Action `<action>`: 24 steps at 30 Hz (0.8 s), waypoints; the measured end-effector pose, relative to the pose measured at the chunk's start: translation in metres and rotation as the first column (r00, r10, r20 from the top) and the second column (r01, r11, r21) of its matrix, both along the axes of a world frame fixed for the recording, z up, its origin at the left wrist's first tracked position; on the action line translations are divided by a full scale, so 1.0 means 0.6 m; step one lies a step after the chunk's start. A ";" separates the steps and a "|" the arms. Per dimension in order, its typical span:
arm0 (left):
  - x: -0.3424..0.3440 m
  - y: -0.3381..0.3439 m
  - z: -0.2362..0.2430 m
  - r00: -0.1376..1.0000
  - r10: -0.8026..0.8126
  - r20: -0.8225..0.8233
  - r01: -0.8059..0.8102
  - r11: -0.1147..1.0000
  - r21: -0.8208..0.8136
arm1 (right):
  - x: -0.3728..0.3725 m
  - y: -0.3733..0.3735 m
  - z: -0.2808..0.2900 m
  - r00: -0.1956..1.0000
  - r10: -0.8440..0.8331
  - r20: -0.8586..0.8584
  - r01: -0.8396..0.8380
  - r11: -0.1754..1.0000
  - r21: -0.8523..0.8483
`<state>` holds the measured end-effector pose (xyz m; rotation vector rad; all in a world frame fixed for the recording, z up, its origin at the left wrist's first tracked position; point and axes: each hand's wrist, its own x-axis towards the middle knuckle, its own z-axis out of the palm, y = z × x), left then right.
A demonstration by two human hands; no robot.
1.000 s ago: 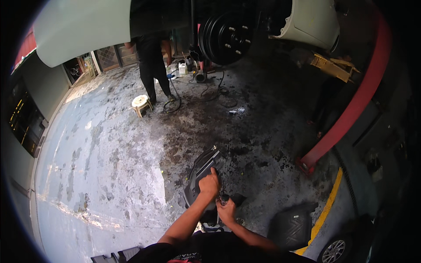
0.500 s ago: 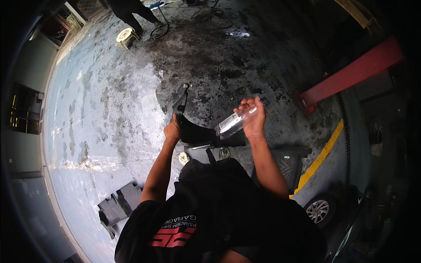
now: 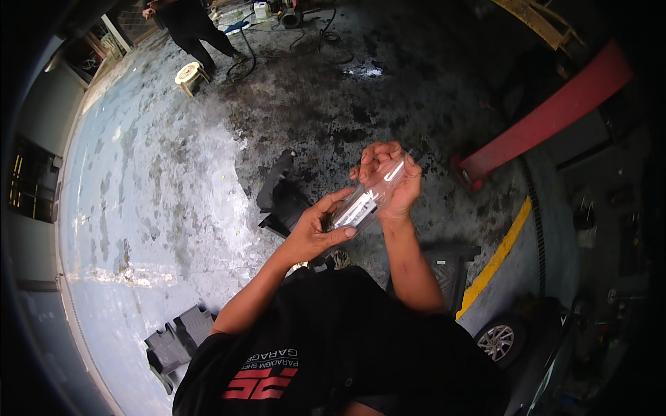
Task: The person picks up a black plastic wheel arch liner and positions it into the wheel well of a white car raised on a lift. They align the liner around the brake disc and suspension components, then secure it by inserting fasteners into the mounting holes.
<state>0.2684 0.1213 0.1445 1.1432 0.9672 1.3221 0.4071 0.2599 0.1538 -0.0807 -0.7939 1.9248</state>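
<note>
A clear plastic bottle with a white label slants in front of my chest, its upper end to the right. My left hand wraps round the lower end, thumb along the near side. Round the upper end closes my right hand, its fingers curled and partly behind the bottle; whether a cap is on cannot be made out. Below my hands a black moulded floor mat lies on the floor, partly hidden by my left hand and the bottle.
Grey floor mats lie at the lower left, and another dark mat is right of my right forearm. A red post slants in at right, near a yellow line and a car wheel. Far left, a person stands by a white stool.
My left hand has let go of the black mat and moved right onto the lower end of the bottle. The mat now lies lower on the floor. The right hand keeps the bottle.
</note>
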 end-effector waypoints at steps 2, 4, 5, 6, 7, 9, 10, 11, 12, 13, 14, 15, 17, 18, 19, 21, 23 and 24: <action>0.002 0.009 0.019 0.926 0.181 -0.330 -0.139 0.979 0.147 | -0.009 -0.007 0.019 0.978 -0.143 0.153 0.142 0.990 0.019; -0.009 0.014 0.044 0.763 0.358 -0.539 -0.236 0.929 0.284 | -0.006 -0.005 0.013 0.902 -0.237 0.361 0.196 0.970 0.146; -0.014 0.018 0.046 0.694 0.430 -0.577 -0.260 0.897 0.357 | -0.003 -0.013 0.013 0.835 -0.275 0.477 0.200 0.959 0.203; -0.020 0.019 0.046 0.623 0.498 -0.603 -0.276 0.861 0.426 | 0.000 -0.024 0.016 0.749 -0.314 0.584 0.197 0.946 0.257; -0.026 0.021 0.045 0.562 0.538 -0.628 -0.274 0.838 0.472 | 0.006 -0.030 0.021 0.762 -0.195 0.618 0.159 0.981 0.114; -0.036 0.017 0.045 0.521 0.557 -0.647 -0.259 0.825 0.501 | 0.004 -0.041 0.026 0.786 -0.170 0.594 0.139 0.985 0.098; -0.040 0.014 0.044 0.501 0.563 -0.657 -0.250 0.821 0.513 | 0.003 -0.048 0.028 0.797 -0.157 0.583 0.131 0.988 0.087; -0.043 0.011 0.044 0.490 0.571 -0.659 -0.243 0.815 0.526 | 0.001 -0.054 0.030 0.805 -0.171 0.568 0.143 0.985 0.095; -0.048 0.010 0.044 0.475 0.581 -0.660 -0.234 0.807 0.542 | -0.004 -0.059 0.031 0.815 -0.188 0.548 0.155 0.982 0.106; -0.052 0.010 0.043 0.461 0.592 -0.661 -0.224 0.798 0.559 | -0.009 -0.062 0.031 0.824 -0.204 0.529 0.168 0.979 0.117; -0.056 0.010 0.039 0.487 0.594 -0.640 -0.232 0.795 0.561 | -0.014 -0.064 0.026 0.826 -0.227 0.517 0.192 0.974 0.122; -0.058 0.011 0.033 0.517 0.593 -0.617 -0.242 0.793 0.560 | -0.018 -0.066 0.018 0.824 -0.250 0.508 0.216 0.968 0.125; -0.062 0.012 0.024 0.605 0.561 -0.565 -0.254 0.809 0.531 | -0.026 -0.072 0.016 0.804 -0.273 0.528 0.246 0.962 0.123; -0.068 0.014 0.019 0.660 0.532 -0.531 -0.257 0.824 0.506 | -0.030 -0.072 0.017 0.785 -0.274 0.555 0.249 0.961 0.122; -0.071 0.015 0.015 0.711 0.501 -0.493 -0.258 0.839 0.480 | -0.033 -0.071 0.018 0.765 -0.274 0.582 0.252 0.960 0.120; -0.075 0.016 0.009 0.944 0.296 -0.147 -0.273 0.949 0.156 | -0.027 -0.065 0.025 0.742 -0.220 0.634 0.143 0.975 0.171; -0.093 0.018 -0.002 0.952 0.131 0.278 -0.105 0.989 -0.107 | -0.036 -0.062 0.040 0.759 -0.186 0.624 0.078 0.978 0.196; -0.103 0.016 -0.001 0.920 0.022 0.391 0.032 0.991 -0.132 | -0.040 -0.064 0.052 0.784 -0.178 0.595 0.070 0.977 0.199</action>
